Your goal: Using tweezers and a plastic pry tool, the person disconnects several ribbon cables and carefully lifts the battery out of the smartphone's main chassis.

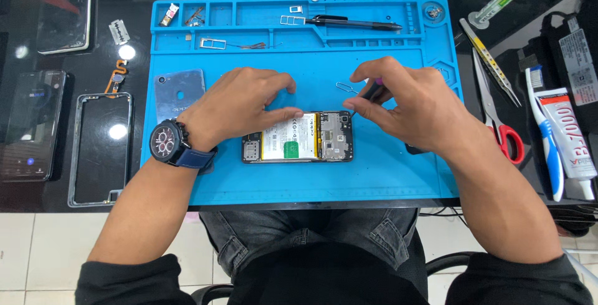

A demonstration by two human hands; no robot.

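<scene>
A dark glossy tabletop (37, 199) carries a blue repair mat (386, 174) with moulded part trays along its far edge. At the centre of the mat lies the opened phone (298, 137), back cover off, its battery and circuit board exposed. The detached blue back cover (177, 90) rests on the mat's left part; a bare phone frame (99, 149) and two more phones lie off the mat to the left. To the right of the mat are red-handled scissors (498, 121), tweezers (489, 62), a toothbrush (548, 137) and a tube of glue (570, 140). A SIM ejector pin (346, 86) lies just above the phone.

My left hand (240, 109), wearing a wristwatch (168, 143), presses its thumb and fingertips on the phone's upper edge, steadying the body; this grip is loosely curled, holding nothing between the fingers. My right hand (405, 102) is clenched in a pinch around a thin dark tool (372, 92), whose tip points down at the upper right corner of the circuit board.

Judged from these positions, the step in hand is work on the board end of the phone, probably a screw or connector there. The next move calls for a steady tool tip, light pressure, and the left hand keeping the phone from sliding.
</scene>
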